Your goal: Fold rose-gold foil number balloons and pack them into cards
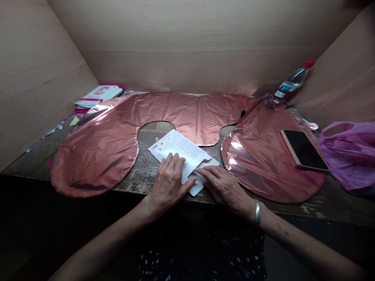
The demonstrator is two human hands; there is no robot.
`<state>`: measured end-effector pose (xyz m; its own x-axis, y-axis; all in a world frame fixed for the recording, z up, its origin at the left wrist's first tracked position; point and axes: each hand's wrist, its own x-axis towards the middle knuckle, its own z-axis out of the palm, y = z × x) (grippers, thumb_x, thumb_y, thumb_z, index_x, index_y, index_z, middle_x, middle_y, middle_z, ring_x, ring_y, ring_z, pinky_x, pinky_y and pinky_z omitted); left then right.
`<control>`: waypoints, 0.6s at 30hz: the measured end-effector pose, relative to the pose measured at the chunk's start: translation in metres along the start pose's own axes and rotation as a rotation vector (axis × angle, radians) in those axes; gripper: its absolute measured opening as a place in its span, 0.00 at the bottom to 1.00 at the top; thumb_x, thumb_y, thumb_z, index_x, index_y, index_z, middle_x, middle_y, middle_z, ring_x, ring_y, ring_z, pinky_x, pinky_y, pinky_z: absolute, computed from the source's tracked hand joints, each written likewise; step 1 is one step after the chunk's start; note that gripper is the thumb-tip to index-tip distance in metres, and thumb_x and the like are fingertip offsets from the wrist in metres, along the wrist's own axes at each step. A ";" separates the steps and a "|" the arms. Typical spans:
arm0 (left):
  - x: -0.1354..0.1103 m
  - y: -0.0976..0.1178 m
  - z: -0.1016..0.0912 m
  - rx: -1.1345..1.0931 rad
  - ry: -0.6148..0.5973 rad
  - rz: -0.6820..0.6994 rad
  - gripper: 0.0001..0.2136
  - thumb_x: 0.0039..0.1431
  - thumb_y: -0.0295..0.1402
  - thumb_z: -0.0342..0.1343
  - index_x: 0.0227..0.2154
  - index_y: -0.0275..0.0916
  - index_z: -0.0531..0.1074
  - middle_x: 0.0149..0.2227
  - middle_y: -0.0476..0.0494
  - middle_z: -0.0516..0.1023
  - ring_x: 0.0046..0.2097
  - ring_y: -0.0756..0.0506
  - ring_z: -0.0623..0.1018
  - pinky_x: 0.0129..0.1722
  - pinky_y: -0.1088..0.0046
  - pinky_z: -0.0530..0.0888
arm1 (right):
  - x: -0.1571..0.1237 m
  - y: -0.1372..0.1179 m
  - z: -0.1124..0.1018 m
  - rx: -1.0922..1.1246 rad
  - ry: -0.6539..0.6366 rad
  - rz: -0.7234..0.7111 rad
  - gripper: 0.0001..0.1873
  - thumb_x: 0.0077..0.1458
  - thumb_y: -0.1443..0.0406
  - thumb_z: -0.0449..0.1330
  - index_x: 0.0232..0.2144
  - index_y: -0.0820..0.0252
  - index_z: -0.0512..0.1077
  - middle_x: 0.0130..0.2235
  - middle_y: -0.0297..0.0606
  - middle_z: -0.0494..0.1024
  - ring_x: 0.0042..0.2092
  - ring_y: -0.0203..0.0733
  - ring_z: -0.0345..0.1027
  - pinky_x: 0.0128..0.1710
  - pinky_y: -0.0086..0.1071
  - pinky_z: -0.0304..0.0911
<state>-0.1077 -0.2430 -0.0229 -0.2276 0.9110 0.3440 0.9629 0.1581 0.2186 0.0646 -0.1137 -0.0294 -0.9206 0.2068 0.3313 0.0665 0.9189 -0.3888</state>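
Observation:
A white printed paper envelope (175, 146) lies slantwise on the worn table, its flap end (200, 180) toward me. My left hand (171, 177) rests flat on its printed face, fingers stretched out and thumb reaching toward the flap. At the flap end, my right hand (224, 185) has its fingers bent together around the paper edge; the thumb is partly hidden. Behind and around the envelope spreads a flat rose-gold foil balloon (187, 105), curved like a number 3. The envelope overlaps part of its inner edge.
A stack of similar printed envelopes (99, 95) sits at the back left. A smartphone (304, 150) lies on the balloon's right lobe. A red-capped bottle (293, 84) leans in the back right corner, and a pink plastic bag (351, 156) stands at the right. Wooden panels (187, 47) enclose the table.

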 end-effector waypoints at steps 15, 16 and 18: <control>0.019 0.018 -0.016 0.078 -0.116 -0.025 0.06 0.60 0.24 0.48 0.40 0.36 0.64 0.43 0.34 0.74 0.51 0.38 0.74 0.52 0.58 0.73 | 0.002 0.001 -0.001 -0.133 -0.035 -0.098 0.24 0.67 0.63 0.50 0.62 0.65 0.61 0.60 0.52 0.67 0.56 0.50 0.66 0.53 0.46 0.66; 0.020 0.018 -0.018 0.076 -0.115 -0.022 0.05 0.60 0.23 0.48 0.39 0.37 0.64 0.42 0.35 0.74 0.49 0.39 0.75 0.51 0.59 0.74 | 0.003 0.000 -0.002 -0.146 -0.051 -0.103 0.25 0.67 0.62 0.51 0.63 0.65 0.60 0.61 0.52 0.67 0.56 0.50 0.65 0.53 0.46 0.66; 0.021 0.019 -0.019 0.081 -0.112 -0.018 0.05 0.60 0.23 0.48 0.38 0.37 0.63 0.42 0.36 0.74 0.46 0.40 0.76 0.49 0.60 0.75 | 0.006 -0.002 -0.004 -0.171 -0.087 -0.105 0.28 0.65 0.59 0.54 0.63 0.66 0.59 0.61 0.52 0.67 0.56 0.51 0.65 0.53 0.47 0.65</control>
<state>-0.0968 -0.2280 0.0059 -0.2320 0.9438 0.2354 0.9684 0.2012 0.1477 0.0605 -0.1129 -0.0236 -0.9550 0.0840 0.2844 0.0258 0.9789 -0.2025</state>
